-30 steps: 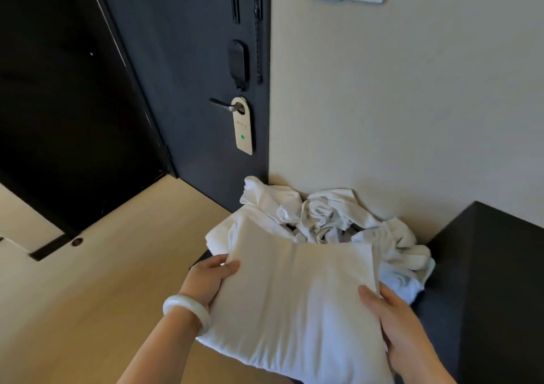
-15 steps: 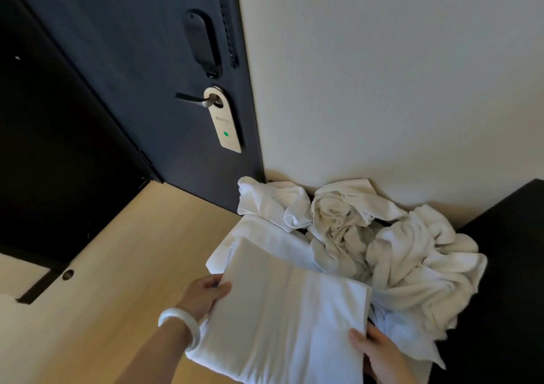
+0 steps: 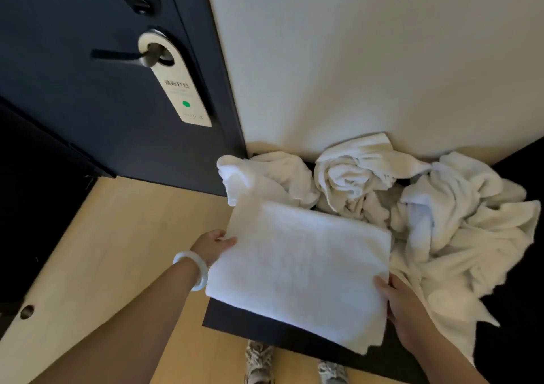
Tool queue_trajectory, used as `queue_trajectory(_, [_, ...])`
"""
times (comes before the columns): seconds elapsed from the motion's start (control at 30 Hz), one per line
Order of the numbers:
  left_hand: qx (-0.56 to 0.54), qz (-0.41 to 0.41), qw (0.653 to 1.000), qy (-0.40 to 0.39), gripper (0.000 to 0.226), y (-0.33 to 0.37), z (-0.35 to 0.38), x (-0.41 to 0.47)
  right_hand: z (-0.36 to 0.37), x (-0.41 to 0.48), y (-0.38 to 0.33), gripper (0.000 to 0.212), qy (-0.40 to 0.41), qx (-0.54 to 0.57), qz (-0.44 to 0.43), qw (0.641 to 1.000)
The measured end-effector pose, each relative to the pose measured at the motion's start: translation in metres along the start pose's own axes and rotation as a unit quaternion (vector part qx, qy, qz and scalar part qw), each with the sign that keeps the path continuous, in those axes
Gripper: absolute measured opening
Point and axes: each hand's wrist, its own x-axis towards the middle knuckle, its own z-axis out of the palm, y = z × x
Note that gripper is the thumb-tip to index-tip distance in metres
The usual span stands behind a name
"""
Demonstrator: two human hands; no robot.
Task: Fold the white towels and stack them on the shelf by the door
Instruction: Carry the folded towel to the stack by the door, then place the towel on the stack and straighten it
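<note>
A folded white towel [image 3: 297, 268] lies flat over the front left part of a low dark shelf [image 3: 265, 329] beside the door. My left hand [image 3: 212, 245], with a white bangle on the wrist, grips the towel's left edge, thumb on top. My right hand [image 3: 401, 307] holds its right edge, fingers tucked under it. Behind and to the right, several crumpled white towels [image 3: 426, 213] are heaped on the shelf against the wall.
The dark door [image 3: 103, 89] stands at left with a lever handle and a hanging door tag [image 3: 176, 89]. A beige wall [image 3: 368, 59] rises behind the shelf. Light wooden floor [image 3: 117, 251] lies at left; my shoes [image 3: 259, 363] show below the shelf edge.
The view has tilted down and closed in. The folded towel has come lower over the shelf's front, still held at both sides by my hands.
</note>
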Motion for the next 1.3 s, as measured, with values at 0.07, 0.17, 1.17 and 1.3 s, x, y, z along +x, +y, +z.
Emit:
queue_trajectory(0.07, [0.019,-0.013,1.000,-0.016,0.029,-0.010,0.002,0.014,0.005,0.001,0.011,0.034,0.020,-0.009,-0.004,1.000])
queue_trajectory(0.17, [0.014,-0.006,1.000,-0.017,0.027,-0.012,-0.002,0.018,0.008,-0.003,0.015,0.033,0.047,-0.038,-0.038,0.997])
queue_trajectory(1.17, [0.607,0.281,0.742,-0.048,0.085,-0.035,0.094,0.027,0.063,0.029,0.028,0.086,-0.014,-0.653,-0.182,0.735])
queue_trajectory(1.3, [0.610,0.280,0.740,-0.048,0.078,-0.024,0.096,0.022,0.061,0.028,0.019,0.078,-0.052,-0.663,-0.156,0.731])
